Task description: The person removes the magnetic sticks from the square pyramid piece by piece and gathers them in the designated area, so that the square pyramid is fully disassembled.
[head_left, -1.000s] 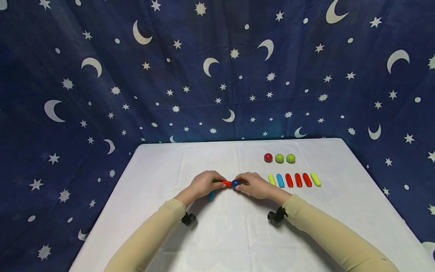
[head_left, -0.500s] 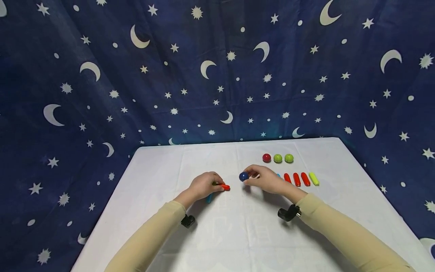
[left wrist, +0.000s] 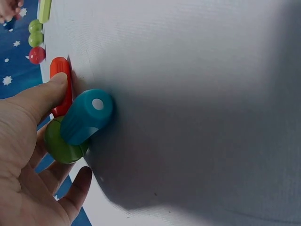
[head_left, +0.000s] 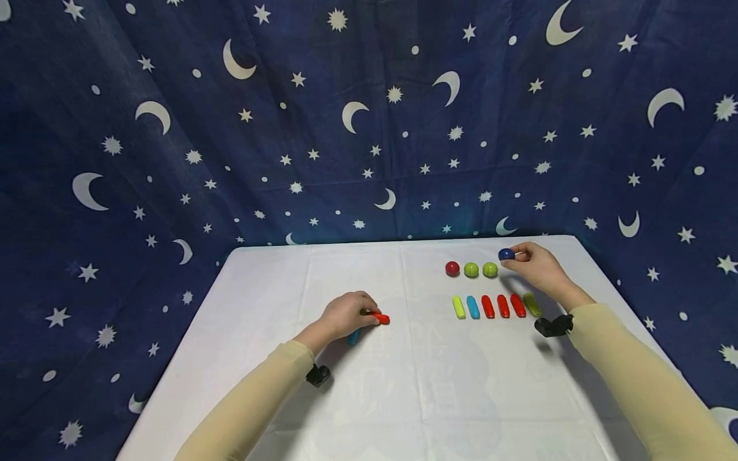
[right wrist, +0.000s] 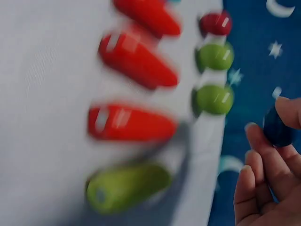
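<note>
My left hand (head_left: 347,314) holds a small joined piece over the table's middle. In the left wrist view it is a red stick (left wrist: 60,89) under the thumb, a green ball (left wrist: 63,146) and a blue stick (left wrist: 89,115) jutting from the ball. The head view shows only the red stick's end and part of the blue stick, the green ball being hidden by the fingers. At the back right, my right hand (head_left: 541,269) pinches a dark blue ball (head_left: 506,254) between thumb and fingertips, just right of the row of balls.
A red ball (head_left: 452,269) and two green balls, one at the right end (head_left: 490,269), stand in a row. In front lies a row of sticks: yellow (head_left: 459,307), blue (head_left: 473,307), several red (head_left: 503,306) and yellow-green (head_left: 532,305). A star-patterned cloth (head_left: 369,128) hangs behind the white table (head_left: 438,397).
The blue ball has come away from the red stick's end, and my right hand has carried it right and back, past the green balls. My left hand keeps its place with the joined piece.
</note>
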The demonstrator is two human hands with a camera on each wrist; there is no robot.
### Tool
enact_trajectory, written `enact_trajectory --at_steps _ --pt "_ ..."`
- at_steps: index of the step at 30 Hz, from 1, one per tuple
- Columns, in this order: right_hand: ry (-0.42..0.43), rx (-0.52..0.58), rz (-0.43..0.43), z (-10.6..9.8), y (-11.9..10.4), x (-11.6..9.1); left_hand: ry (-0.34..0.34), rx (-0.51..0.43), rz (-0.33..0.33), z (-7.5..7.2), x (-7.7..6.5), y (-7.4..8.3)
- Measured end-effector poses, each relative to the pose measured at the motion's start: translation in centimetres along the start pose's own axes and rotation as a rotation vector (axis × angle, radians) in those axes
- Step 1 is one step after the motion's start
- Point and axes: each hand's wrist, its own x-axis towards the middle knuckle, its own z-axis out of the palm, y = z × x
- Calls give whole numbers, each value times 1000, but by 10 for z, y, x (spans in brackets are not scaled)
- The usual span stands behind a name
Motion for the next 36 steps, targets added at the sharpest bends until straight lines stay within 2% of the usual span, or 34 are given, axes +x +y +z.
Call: enact_trajectory --at_steps 5,11,25,36 --pt "-26 -51 62 -6 25 10 7 -7 -15 0 -1 1" --pt "-69 -82 58 -2 38 16 9 -14 -6 1 -1 1" --pt "-77 -106 101 8 41 20 6 -19 13 0 -3 1" --pt "-82 -83 130 9 41 21 4 -25 -9 1 -1 0"
